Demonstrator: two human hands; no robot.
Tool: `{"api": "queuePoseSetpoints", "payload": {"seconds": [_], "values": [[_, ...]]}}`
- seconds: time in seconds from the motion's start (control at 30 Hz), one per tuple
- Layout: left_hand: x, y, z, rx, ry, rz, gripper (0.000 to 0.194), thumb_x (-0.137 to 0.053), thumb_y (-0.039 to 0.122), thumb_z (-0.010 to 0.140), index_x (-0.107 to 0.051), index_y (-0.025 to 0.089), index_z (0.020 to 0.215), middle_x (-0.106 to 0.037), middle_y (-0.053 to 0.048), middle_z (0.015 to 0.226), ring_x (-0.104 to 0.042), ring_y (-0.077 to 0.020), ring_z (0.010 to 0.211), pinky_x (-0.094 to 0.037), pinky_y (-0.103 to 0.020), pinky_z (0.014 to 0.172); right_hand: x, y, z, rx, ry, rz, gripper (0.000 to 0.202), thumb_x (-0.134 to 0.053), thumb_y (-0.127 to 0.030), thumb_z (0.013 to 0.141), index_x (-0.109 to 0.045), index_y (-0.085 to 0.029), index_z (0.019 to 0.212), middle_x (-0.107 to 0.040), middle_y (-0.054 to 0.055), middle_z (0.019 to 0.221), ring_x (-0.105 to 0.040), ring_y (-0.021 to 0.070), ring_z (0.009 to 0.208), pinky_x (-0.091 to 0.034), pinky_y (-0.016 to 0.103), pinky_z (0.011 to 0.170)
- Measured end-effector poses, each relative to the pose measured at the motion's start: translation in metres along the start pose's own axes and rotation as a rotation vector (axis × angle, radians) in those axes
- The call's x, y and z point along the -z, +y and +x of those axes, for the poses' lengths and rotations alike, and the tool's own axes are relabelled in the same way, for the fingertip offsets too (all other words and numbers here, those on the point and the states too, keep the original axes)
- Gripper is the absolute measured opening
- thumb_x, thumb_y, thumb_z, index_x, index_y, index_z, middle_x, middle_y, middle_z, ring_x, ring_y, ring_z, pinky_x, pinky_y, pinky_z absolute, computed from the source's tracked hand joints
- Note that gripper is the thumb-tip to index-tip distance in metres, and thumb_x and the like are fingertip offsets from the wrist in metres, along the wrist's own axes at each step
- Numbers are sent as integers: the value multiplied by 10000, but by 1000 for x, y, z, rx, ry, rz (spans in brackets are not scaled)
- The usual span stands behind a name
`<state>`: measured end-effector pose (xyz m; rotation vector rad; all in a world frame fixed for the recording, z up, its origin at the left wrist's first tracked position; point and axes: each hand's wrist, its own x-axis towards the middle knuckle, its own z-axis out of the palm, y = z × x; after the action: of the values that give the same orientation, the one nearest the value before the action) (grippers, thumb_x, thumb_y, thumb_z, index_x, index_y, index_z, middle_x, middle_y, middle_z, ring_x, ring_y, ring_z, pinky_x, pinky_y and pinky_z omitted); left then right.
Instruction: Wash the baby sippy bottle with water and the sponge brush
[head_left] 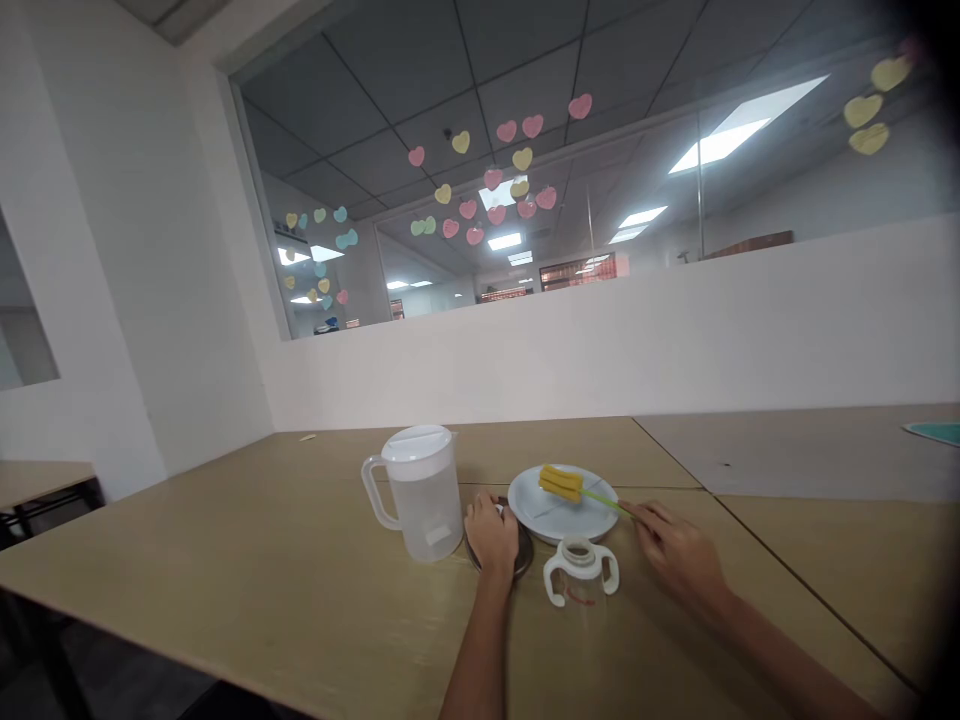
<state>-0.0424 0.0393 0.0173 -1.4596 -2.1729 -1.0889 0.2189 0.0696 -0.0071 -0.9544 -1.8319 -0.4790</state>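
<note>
My right hand [679, 555] is closed around the thin green handle of a sponge brush [561, 484]. The brush's yellow sponge head is over a white plate [525, 510]. My left hand [493, 535] is curled over the top of a round, dark-rimmed lid [523, 555], which looks like a pot lid; the fingers hide most of its middle. Just in front of the plate stands a clear baby bottle [581, 580] with two white handles and an open neck. To the left of my left hand is a translucent plastic pitcher [427, 505] with a white lid.
The wooden table [300, 560] has seams running between its panels. A teal flat item [937, 431] lies at the far right edge. Behind the table rises a white wall [465, 365] with a window bearing heart-shaped sticky notes.
</note>
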Motion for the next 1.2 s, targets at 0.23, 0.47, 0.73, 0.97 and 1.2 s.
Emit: {"api": "queuePoseSetpoints", "payload": {"seconds": [0.23,0.47,0.73,0.97,1.2], "values": [[-1,3,-1,85,-208,142,212,-424,221,810,-591,176,933,-649,-98,980,-547,-253,1003,-382,-359,822,1,6,1,30,31,-43,348,-361,-180,861,-673,-203,1012,-669,30,837,-617,130,671,-437,226,580],[-2,-3,5,137,-354,153,294,-383,218,834,-644,149,952,-675,-141,981,-597,-246,980,-432,-327,789,1,6,2,32,23,-62,348,-368,-180,847,-680,-202,999,-668,28,805,-598,121,623,-414,215,554],[-3,-7,7,128,-411,139,292,-432,287,813,-639,163,977,-674,-122,1000,-607,-243,979,-448,-300,774,0,6,2,20,-14,-47,336,-370,-177,853,-665,-207,1013,-669,20,817,-604,129,629,-414,225,558],[-1,-6,7,113,-339,156,288,-396,239,833,-642,159,958,-654,-122,1036,-616,-217,941,-444,-288,759,1,5,2,-3,-11,-57,331,-373,-171,851,-662,-211,1005,-671,9,826,-605,132,629,-396,233,541],[-1,-11,9,67,-222,198,267,-419,229,833,-653,142,928,-654,-123,987,-586,-218,957,-420,-296,796,-1,7,1,7,-15,-49,335,-371,-169,850,-661,-203,1014,-669,14,812,-602,132,624,-394,237,548]]}}
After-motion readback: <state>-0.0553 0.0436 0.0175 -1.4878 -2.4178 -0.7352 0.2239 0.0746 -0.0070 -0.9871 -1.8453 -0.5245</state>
